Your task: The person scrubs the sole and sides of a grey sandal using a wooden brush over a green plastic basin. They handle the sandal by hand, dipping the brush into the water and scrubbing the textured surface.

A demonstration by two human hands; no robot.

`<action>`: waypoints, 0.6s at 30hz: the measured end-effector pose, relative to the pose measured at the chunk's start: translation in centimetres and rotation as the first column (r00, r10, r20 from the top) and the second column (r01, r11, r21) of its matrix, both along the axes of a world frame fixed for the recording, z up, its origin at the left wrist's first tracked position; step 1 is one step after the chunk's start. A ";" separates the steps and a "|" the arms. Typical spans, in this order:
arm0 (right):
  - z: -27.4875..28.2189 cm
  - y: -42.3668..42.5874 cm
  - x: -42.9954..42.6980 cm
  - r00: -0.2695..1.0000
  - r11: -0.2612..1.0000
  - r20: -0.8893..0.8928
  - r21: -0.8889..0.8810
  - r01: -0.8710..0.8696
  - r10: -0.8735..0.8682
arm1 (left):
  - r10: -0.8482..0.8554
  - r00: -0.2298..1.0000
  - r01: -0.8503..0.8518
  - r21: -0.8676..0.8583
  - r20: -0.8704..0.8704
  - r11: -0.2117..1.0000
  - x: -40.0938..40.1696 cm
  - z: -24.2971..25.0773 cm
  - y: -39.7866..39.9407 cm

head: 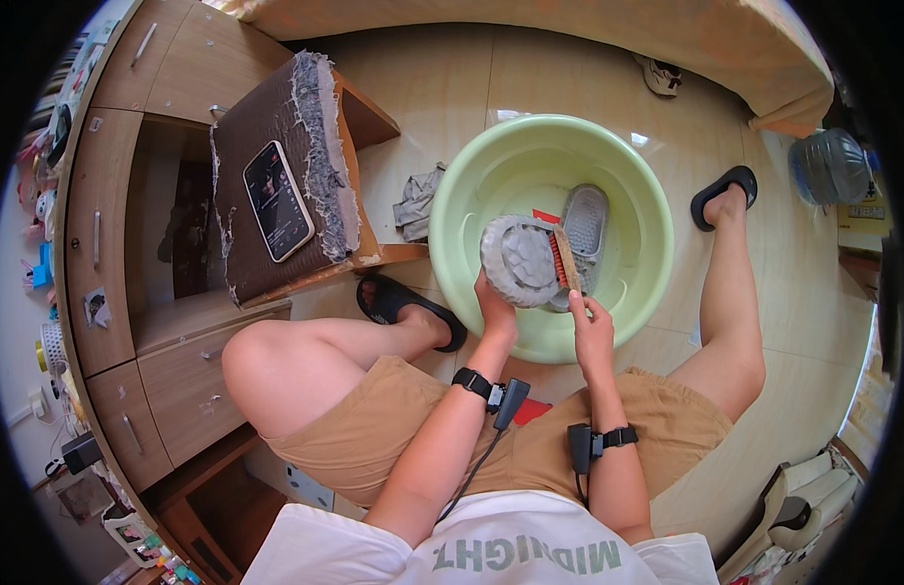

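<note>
My left hand (496, 307) grips a grey moulded slipper (523, 261) from its lower left side. The slipper has a rounded, ridged outline and a raised pattern facing up. In my right hand (592, 330) is the end of a wooden scrub brush (566, 257). Its reddish bristles touch the slipper's right side. Both hands are over a light green plastic basin (452, 201). Inside the basin rests another grey slipper (585, 212) with a bumpy footbed, partly covered by the brush and the held slipper. A small red piece shows behind the held slipper; I cannot tell what it is.
A worn brown padded stool (254, 241) with a phone (278, 201) on it stands left of the basin. Beside the basin lies a grey cloth (420, 202). Wooden cabinets (104, 241) line the left. A large water bottle (828, 167) and a shoe (662, 77) are at right.
</note>
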State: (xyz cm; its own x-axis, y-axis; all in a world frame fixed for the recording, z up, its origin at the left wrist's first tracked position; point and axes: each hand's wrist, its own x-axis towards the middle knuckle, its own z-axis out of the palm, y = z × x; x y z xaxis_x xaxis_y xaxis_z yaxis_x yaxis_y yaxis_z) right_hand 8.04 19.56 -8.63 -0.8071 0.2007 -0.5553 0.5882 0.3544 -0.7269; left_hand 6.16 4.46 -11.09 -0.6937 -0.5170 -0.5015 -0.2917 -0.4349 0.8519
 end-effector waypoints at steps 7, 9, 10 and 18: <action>-0.9 0.2 0.1 1.000 1.000 -0.020 0.014 0.022 -0.022 | -0.056 0.997 0.055 -0.027 -0.053 0.998 0.0 0.2 0.1; -0.7 0.1 0.1 0.999 0.999 -0.035 0.030 0.036 -0.035 | -0.060 0.996 0.058 -0.040 -0.062 0.998 0.0 0.2 0.1; -0.6 0.1 0.2 0.999 0.999 -0.036 0.030 0.036 -0.035 | -0.059 0.997 0.058 -0.027 -0.054 0.998 0.0 0.2 0.1; -0.5 0.2 0.0 0.999 0.998 -0.001 0.061 0.032 -0.032 | -0.083 0.995 0.079 -0.057 -0.063 0.995 0.0 -0.1 0.1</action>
